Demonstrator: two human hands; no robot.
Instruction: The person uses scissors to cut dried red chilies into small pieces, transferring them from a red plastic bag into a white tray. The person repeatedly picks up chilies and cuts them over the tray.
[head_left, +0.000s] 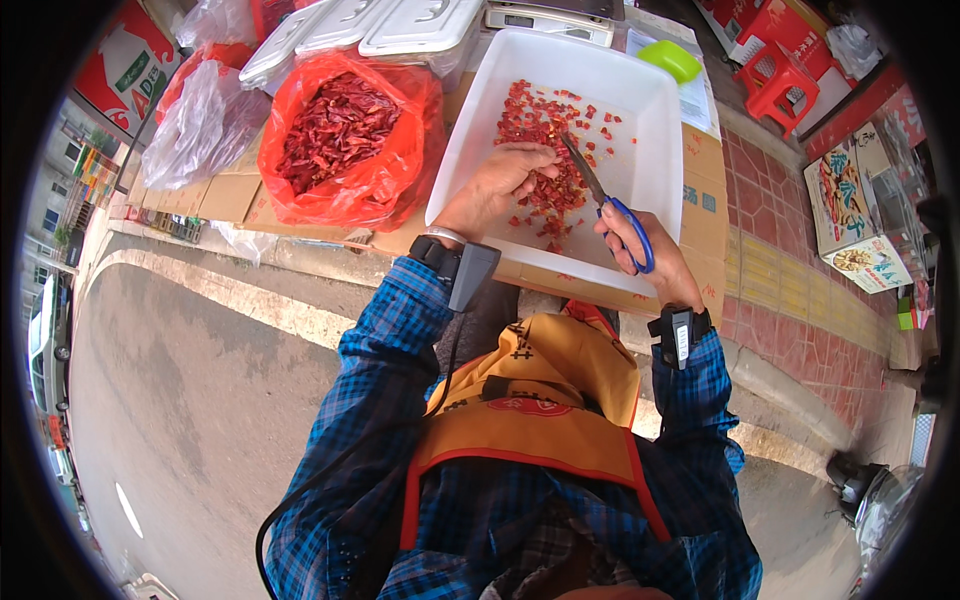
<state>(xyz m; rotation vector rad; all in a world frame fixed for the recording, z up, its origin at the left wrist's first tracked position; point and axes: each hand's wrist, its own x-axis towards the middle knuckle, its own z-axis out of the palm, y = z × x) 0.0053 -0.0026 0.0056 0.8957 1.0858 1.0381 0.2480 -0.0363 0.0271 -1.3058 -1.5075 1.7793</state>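
Note:
My right hand (637, 244) grips scissors (628, 214) by their blue handles, with the metal blades reaching up and left. Near the blade tips, my left hand (517, 172) has its fingers pinched together around a dried red chili, mostly hidden by the fingers. Both hands are over a white plastic tub (652, 135). Cut pieces of dried red chili (555, 199) and scattered seeds cover much of the tub's floor. To the left, an open red plastic bag (409, 176) is full of whole dried red chilies (341, 127).
White-lidded plastic containers (420, 26) and a scale (555, 26) stand behind. A green plastic bowl (670, 61) rests by the tub's far right corner, near papers. Clear plastic bags (202, 124) lie left. Cardboard (701, 225) covers the table. A red stool (780, 86) stands beyond.

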